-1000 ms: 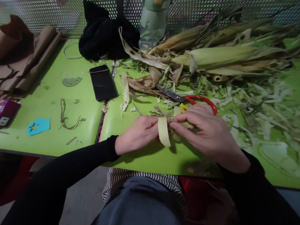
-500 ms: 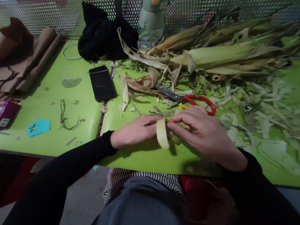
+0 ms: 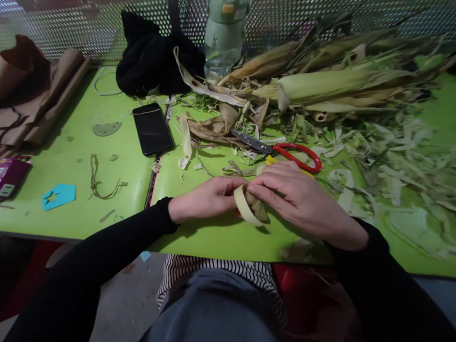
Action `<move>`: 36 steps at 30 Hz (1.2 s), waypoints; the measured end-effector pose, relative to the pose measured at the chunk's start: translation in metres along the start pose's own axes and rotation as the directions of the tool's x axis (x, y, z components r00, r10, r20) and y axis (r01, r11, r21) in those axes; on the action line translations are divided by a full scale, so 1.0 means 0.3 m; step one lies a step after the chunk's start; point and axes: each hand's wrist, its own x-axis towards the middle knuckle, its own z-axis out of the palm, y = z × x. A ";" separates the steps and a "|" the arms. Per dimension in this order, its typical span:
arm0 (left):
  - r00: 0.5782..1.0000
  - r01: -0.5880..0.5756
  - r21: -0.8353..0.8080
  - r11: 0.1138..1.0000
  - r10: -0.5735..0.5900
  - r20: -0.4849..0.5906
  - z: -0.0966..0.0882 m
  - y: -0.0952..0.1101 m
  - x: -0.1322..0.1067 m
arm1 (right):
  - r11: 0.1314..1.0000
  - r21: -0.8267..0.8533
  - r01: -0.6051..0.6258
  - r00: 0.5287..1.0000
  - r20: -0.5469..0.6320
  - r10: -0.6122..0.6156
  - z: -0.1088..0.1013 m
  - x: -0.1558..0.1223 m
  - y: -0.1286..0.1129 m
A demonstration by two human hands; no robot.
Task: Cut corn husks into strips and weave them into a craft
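Note:
My left hand [image 3: 206, 198] and my right hand [image 3: 297, 198] meet over the near edge of the green table [image 3: 223, 236]. Both pinch a pale yellow strip of corn husk [image 3: 245, 210], which curls into a loop between my fingertips. The fingers of both hands are closed on it. Just behind my right hand lie red-handled scissors [image 3: 287, 152], blades pointing left, untouched.
Corn cobs in husks [image 3: 322, 83] pile at the back right, with husk scraps [image 3: 394, 169] strewn over the right side. A black phone [image 3: 152, 129], black cloth [image 3: 151, 58], a green bottle [image 3: 224, 30], brown paper [image 3: 28, 94], a blue star card [image 3: 58, 194] and a purple box [image 3: 3, 176] lie left and behind.
The husk strip, which hung down straight, now bends into a tighter curl between my fingers. Both hands have shifted slightly left and stayed low over the table edge.

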 end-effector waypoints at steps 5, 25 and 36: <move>1.000 -0.005 -0.172 0.985 0.002 -0.015 0.008 0.010 -0.001 | 0.992 0.040 -0.116 0.979 -0.162 0.121 -0.001 -0.013 -0.005; 0.981 -0.136 -0.252 0.958 0.094 -0.172 0.030 0.004 -0.006 | 0.982 0.072 -0.176 0.890 -0.414 0.190 0.021 -0.011 -0.008; 0.937 -0.208 -0.187 0.960 0.141 -0.320 0.038 0.008 -0.008 | 0.977 -0.208 0.056 0.829 -0.536 -0.161 0.046 -0.041 -0.031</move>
